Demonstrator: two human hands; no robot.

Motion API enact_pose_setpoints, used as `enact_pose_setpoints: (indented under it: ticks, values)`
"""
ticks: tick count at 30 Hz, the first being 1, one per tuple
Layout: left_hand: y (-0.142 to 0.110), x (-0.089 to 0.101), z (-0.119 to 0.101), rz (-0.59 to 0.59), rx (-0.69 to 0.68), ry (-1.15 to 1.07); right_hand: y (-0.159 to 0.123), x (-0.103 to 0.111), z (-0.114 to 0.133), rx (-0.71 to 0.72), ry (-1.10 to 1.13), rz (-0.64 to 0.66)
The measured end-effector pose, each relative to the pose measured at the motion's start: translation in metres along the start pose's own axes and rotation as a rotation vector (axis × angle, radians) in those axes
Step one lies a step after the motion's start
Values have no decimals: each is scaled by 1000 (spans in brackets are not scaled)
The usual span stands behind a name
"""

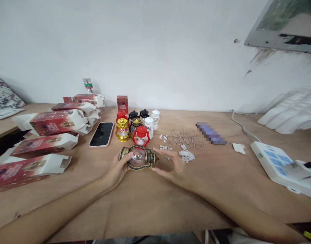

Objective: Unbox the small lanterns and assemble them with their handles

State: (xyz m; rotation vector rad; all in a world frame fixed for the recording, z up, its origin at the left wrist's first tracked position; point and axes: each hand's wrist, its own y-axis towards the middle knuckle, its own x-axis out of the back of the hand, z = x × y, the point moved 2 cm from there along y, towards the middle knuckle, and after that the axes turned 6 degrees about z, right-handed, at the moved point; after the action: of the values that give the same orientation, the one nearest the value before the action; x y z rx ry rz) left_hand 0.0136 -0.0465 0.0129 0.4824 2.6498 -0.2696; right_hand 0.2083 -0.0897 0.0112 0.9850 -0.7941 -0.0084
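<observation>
A small black-and-gold lantern (pixel 138 158) with a clear, rounded globe lies on its side above the table, its pointed cap toward the right. My left hand (pixel 121 166) is closed around its base, with the thumb on top. At the cap end, my right hand (pixel 172 166) has its fingers and thumb on either side of the lantern frame, curved around the cap. Just beyond stand several more small lanterns, including a red lantern (pixel 141 136), a gold lantern (pixel 122 130), a white lantern (pixel 149 127) and a black lantern (pixel 144 114).
Opened red-and-white boxes (pixel 56 122) line the left side, with a phone (pixel 101 135) beside them. Thin wire pieces (pixel 184 139), white plastic bits (pixel 187 156) and small round cells (pixel 166 147) lie right of the lanterns. A power strip (pixel 280 166) with a cable sits far right.
</observation>
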Motion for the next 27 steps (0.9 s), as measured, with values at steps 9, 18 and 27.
enact_pose_setpoints:
  ticks: [9, 18, 27]
  values:
    - [3, 3, 1, 34, 42, -15, 4, 2, 6, 54, 14, 15]
    - [2, 0, -1, 25, 29, -95, 1, -2, -3, -93, -46, -35]
    - [0, -3, -1, -2, 76, -56, 2, -1, -8, 66, 22, 10]
